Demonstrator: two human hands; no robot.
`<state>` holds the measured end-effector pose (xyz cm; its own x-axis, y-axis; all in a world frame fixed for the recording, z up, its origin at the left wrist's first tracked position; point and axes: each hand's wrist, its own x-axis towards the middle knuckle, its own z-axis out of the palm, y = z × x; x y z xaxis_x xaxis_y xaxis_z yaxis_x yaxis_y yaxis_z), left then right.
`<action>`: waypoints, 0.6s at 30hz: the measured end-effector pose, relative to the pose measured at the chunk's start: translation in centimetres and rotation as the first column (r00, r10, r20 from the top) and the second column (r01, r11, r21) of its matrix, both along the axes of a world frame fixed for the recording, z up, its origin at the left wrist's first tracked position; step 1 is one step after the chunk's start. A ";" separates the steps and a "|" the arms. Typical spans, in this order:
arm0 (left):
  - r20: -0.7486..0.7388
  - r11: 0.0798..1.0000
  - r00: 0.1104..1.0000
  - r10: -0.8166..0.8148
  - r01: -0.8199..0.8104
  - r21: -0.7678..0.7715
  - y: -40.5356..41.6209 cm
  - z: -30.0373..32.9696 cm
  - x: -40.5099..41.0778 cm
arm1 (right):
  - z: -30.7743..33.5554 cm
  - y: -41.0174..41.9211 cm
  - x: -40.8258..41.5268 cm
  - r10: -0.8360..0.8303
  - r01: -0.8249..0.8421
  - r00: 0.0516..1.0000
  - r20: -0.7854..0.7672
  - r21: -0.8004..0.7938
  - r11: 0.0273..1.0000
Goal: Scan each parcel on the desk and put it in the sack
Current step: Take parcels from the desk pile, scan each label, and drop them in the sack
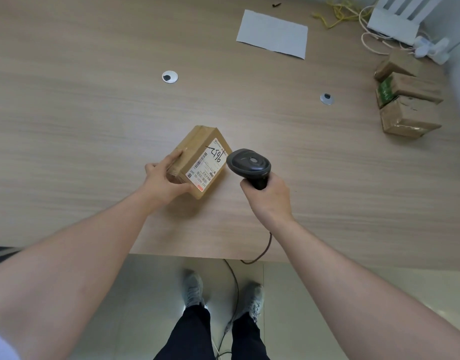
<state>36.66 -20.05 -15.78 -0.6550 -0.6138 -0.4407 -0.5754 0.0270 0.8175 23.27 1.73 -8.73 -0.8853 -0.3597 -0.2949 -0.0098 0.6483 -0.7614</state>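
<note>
Both hands at the desk centre, one on a parcel, one on a scanner

Left hand grips the labelled parcel, fingers curled round its seven o'clock corner; right hand wraps the scanner handle tightly, head beside the parcel's three o'clock edge.

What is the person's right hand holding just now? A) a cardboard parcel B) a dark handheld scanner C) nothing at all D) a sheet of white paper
B: the right hand grips the handle of the dark scanner, whose head is beside the labelled parcel that the left hand holds on the desk.
</note>
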 end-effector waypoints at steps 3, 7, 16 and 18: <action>-0.029 0.996 0.995 0.093 -0.092 0.018 -0.5 0.1 0.2 | 0.2 0.1 0.1 0.077 -0.075 0.996 -0.050 0.028 0.997; -0.127 0.979 0.976 0.178 -0.163 0.122 -1.0 -0.5 -0.2 | 0.5 -0.1 0.2 0.149 -0.143 0.984 -0.096 0.060 0.988; -0.169 0.969 0.961 0.220 -0.195 0.151 -0.9 -1.0 -1.2 | 1.3 0.2 0.0 0.173 -0.159 0.977 -0.121 0.116 0.980; -0.168 0.970 0.961 0.220 -0.197 0.142 -0.9 -1.0 -1.5 | 1.4 0.4 0.0 0.165 -0.150 0.977 -0.133 0.111 0.982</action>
